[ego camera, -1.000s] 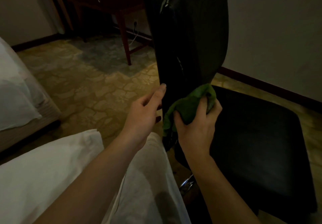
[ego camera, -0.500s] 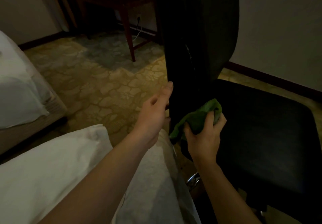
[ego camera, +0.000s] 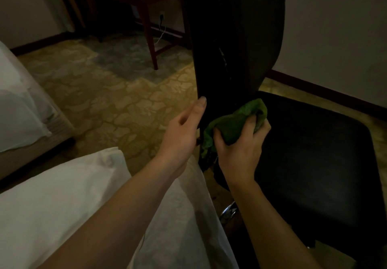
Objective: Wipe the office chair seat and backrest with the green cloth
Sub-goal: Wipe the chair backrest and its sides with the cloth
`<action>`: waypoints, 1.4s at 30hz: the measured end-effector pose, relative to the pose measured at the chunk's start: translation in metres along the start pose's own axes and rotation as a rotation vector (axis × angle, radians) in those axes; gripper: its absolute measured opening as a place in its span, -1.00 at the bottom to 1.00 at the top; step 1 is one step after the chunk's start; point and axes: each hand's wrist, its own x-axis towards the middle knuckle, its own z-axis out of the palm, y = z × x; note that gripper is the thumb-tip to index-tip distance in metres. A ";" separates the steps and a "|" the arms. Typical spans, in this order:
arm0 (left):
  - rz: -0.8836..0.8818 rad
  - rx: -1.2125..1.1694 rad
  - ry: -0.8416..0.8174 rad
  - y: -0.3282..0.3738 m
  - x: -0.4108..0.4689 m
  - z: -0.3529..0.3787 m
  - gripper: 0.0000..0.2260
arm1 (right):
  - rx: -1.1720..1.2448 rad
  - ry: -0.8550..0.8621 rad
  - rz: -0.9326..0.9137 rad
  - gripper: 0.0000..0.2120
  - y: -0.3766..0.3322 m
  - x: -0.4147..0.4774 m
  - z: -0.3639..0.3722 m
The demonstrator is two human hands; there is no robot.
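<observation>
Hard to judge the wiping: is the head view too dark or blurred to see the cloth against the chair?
Head view: dim; black backrest and seat lose detail, but the green cloth in the right hand stands out; little blur.

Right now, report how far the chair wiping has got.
Done: nothing provable; the dim view shows no cleaned patches. In hand: the right hand grips the bunched green cloth against the lower end of the backrest, while the left hand touches its edge. Left: likely the upper backrest and the seat, which has no cloth on it.
</observation>
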 end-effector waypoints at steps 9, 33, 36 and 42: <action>0.015 0.009 -0.063 -0.003 -0.006 -0.001 -0.69 | 0.038 -0.130 0.201 -0.28 0.035 -0.041 0.012; -0.014 0.042 -0.155 -0.051 0.006 -0.013 -0.62 | 0.173 -0.121 0.487 -0.39 0.046 -0.071 0.028; -0.011 0.019 -0.174 -0.052 0.007 -0.015 -0.65 | 0.233 -0.109 0.430 -0.33 0.047 -0.065 0.016; -0.025 0.011 -0.130 -0.056 0.014 -0.013 -0.56 | 0.198 -0.036 0.282 -0.29 0.027 -0.037 0.009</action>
